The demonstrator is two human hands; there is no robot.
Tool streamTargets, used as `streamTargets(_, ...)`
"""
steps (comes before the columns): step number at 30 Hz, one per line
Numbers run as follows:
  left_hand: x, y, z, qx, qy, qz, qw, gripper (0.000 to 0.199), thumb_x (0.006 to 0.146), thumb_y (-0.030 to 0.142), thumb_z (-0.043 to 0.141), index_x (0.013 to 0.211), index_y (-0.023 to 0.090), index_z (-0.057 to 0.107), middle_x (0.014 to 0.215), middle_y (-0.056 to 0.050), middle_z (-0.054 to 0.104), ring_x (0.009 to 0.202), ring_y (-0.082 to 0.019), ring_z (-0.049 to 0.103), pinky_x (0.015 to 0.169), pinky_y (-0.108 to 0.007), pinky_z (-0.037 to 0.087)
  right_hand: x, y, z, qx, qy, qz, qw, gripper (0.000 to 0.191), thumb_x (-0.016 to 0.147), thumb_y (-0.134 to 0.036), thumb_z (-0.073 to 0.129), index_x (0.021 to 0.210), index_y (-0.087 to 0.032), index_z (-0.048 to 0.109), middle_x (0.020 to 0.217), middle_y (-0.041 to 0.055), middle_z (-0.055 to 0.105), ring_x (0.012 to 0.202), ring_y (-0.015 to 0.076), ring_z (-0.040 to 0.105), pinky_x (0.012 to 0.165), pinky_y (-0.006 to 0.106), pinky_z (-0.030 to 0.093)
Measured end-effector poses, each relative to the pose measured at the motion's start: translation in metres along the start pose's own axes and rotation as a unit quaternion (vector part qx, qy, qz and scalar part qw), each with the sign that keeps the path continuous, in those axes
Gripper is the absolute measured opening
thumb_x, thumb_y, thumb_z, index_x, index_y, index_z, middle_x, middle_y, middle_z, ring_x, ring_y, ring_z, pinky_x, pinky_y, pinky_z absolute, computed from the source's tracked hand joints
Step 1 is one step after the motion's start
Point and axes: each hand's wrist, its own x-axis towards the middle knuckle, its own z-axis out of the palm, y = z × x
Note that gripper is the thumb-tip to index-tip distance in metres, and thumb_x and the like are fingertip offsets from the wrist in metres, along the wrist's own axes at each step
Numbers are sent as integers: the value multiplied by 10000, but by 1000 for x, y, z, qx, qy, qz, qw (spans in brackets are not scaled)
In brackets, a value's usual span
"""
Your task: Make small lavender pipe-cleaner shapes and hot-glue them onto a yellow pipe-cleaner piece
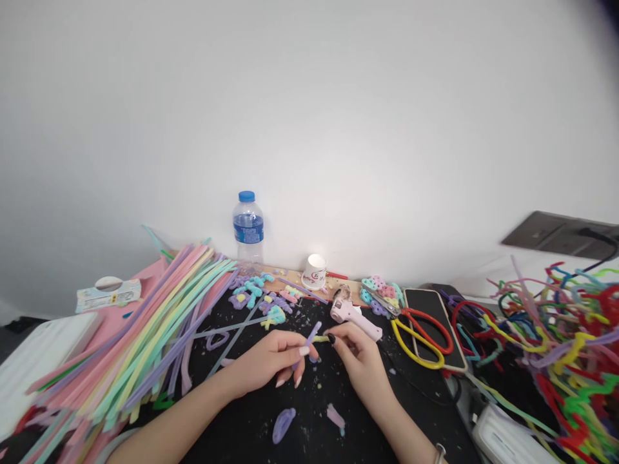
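My left hand is closed in a pinch on a short purple pipe cleaner, which sticks up past the thumb. Opposite it, my right hand pinches the end of a small yellow pipe cleaner. The yellow piece spans the gap between the hands; whether it is joined to the purple one cannot be made out. Below the hands lie a purple pipe-cleaner loop and a pale pink-purple piece. A pink glue gun rests just beyond my right hand.
Long pastel pipe cleaners are piled at left. Scissors overlap a phone; a colourful pipe-cleaner tangle fills the right. Behind stand a water bottle, a paper cup and small pipe-cleaner flowers.
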Motion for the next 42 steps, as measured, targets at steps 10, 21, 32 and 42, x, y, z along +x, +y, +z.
streamTargets(10, -3, 5, 5, -71, -43, -36, 996, 293, 856, 368, 490, 874, 112, 632, 497, 33, 534, 342, -31, 311, 389, -189, 175, -2, -6, 3, 144, -64, 86, 984, 183, 798, -328, 554, 827, -177, 655, 768, 17, 519, 473, 72, 377, 395, 209, 265)
streamTargets(21, -2, 3, 2, -60, -60, -49, 995, 280, 855, 330, 486, 873, 101, 645, 495, 32, 536, 343, -30, 335, 381, -172, 205, -1, -9, 5, 230, -76, 170, 955, 255, 736, -377, 643, 836, -143, 652, 518, -64, 391, 424, 40, 256, 380, 179, 170)
streamTargets(32, -2, 4, 1, -71, -73, -73, 992, 261, 832, 318, 506, 846, 101, 649, 482, 31, 534, 340, -36, 344, 377, -174, 224, -3, -7, 5, 217, -86, 177, 956, 220, 763, -354, 620, 815, -141, 599, 497, -77, 381, 416, 35, 260, 387, 174, 188)
streamTargets(42, -2, 4, 3, -58, -54, -69, 994, 266, 827, 349, 512, 873, 116, 631, 496, 35, 551, 350, -39, 362, 392, -174, 236, -4, -6, 5, 171, -55, 100, 979, 128, 765, -271, 596, 750, -153, 549, 592, -48, 440, 496, 66, 338, 447, 191, 269)
